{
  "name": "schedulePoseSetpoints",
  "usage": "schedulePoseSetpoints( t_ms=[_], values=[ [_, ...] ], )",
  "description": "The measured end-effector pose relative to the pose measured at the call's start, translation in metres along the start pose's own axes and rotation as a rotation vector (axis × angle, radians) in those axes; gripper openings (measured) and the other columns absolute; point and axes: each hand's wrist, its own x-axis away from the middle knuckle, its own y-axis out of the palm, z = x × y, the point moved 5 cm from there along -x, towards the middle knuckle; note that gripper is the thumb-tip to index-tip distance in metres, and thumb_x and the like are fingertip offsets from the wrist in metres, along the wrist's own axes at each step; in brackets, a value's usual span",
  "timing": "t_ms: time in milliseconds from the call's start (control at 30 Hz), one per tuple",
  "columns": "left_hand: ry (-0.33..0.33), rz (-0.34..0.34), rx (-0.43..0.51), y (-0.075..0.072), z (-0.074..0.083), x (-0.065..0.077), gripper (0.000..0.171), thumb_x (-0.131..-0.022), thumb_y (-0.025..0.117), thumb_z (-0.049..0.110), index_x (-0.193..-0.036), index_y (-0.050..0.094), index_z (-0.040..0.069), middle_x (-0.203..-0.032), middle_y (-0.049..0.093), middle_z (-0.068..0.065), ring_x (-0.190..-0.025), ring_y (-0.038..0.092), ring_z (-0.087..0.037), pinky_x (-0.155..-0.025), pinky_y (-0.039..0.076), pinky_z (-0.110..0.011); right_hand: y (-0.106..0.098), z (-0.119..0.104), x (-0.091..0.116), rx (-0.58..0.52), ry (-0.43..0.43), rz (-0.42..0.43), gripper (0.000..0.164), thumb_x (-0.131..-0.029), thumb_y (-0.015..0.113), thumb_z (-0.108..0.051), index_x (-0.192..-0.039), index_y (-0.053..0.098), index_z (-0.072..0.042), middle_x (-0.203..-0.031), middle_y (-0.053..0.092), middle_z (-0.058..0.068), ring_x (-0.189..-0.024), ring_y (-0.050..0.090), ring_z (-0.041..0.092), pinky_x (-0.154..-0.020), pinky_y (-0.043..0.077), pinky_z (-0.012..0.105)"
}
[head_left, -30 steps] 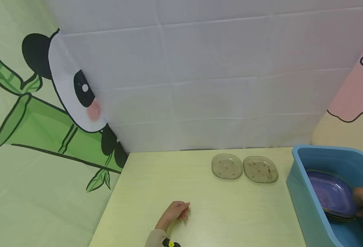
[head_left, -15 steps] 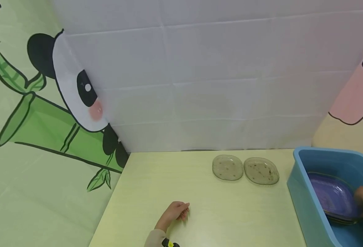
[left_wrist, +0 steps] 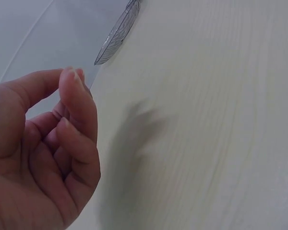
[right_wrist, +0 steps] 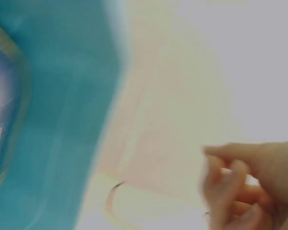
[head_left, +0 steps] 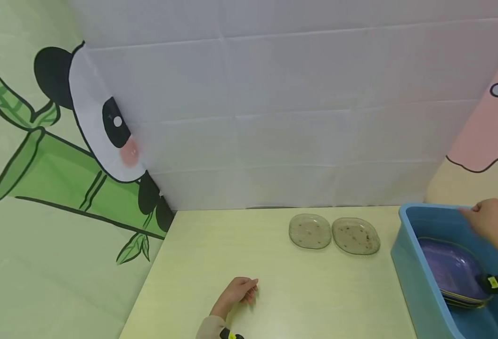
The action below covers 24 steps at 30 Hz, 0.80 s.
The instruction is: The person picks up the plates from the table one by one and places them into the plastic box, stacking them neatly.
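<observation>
My right hand (head_left: 495, 226) is above the blue plastic tub (head_left: 416, 278), near its far side. In the right wrist view its fingers (right_wrist: 225, 187) are bent and blurred, with nothing seen between them. A stack of purple plates (head_left: 450, 266) with yellowish rims lies in the tub, below the hand and apart from it. My left hand (head_left: 238, 292) rests near the table's front, fingers loosely curled and holding nothing. Two clear, speckled glass plates (head_left: 310, 231) sit side by side at the back of the table, beyond both hands.
The pale wooden table (head_left: 316, 287) meets a white cloth wall (head_left: 274, 117) at the back. A green panda-print sheet (head_left: 53, 259) hangs at the left, a pink and cream one (head_left: 486, 127) at the right. The tub takes up the table's right side.
My right hand has risen from beside the purple plates and moved toward the tub's far side, with nothing seen in it. The purple plates remain in the tub. My left hand stays put.
</observation>
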Motion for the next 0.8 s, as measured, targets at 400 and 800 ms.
schedulePoseSetpoints(
  t_ms=[400, 800],
  values=[
    [0.030, -0.021, -0.009, -0.005, 0.002, 0.003, 0.044, -0.093, 0.051, 0.037, -0.083, 0.062, -0.004, -0.058, 0.053, 0.008, -0.048, 0.050, -0.004, -0.048, 0.035, -0.019, -0.048, -0.138, 0.068, -0.424, -0.097, 0.554, 0.031, -0.088, 0.059, -0.031, -0.076, 0.064, -0.003, -0.053, 0.047, -0.016, -0.043, 0.033, -0.006, -0.038, 0.026, 0.024],
    [0.053, -0.020, 0.008, 0.004, 0.015, 0.003, 0.046, -0.093, 0.051, 0.036, -0.085, 0.061, -0.008, -0.058, 0.052, 0.006, -0.049, 0.049, -0.006, -0.048, 0.034, -0.020, 0.048, -0.201, 0.106, -0.689, -0.106, 0.396, 0.028, -0.087, 0.062, -0.028, -0.070, 0.063, -0.006, -0.057, 0.055, -0.001, -0.044, 0.040, 0.001, -0.046, 0.033, 0.022]
  ],
)
